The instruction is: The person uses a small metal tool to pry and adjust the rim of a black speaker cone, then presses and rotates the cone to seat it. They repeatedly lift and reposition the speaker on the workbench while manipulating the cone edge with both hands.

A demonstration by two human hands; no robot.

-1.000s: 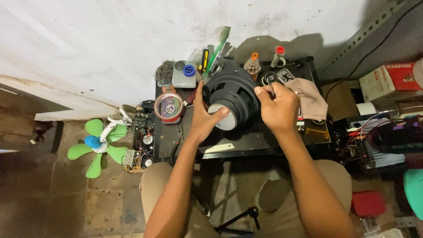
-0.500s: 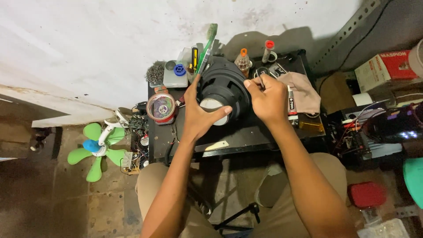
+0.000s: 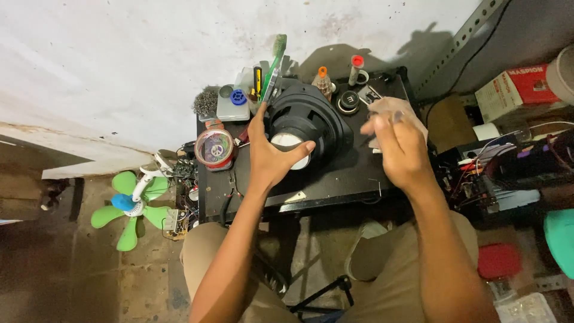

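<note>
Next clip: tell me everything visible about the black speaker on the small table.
The black speaker is round, with a broad dark frame and a pale circular magnet face at its centre. It sits tilted on the black table, back facing the camera. The left hand grips it, thumb across the pale centre. The right hand is off it, blurred.

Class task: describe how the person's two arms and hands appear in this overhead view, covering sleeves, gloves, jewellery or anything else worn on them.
Both forearms are bare as far as the view shows, with no sleeves in sight. The left hand and right hand wear no gloves. No watch or bracelet shows at either wrist. The right hand is motion-blurred, so a ring cannot be ruled out there.
</note>
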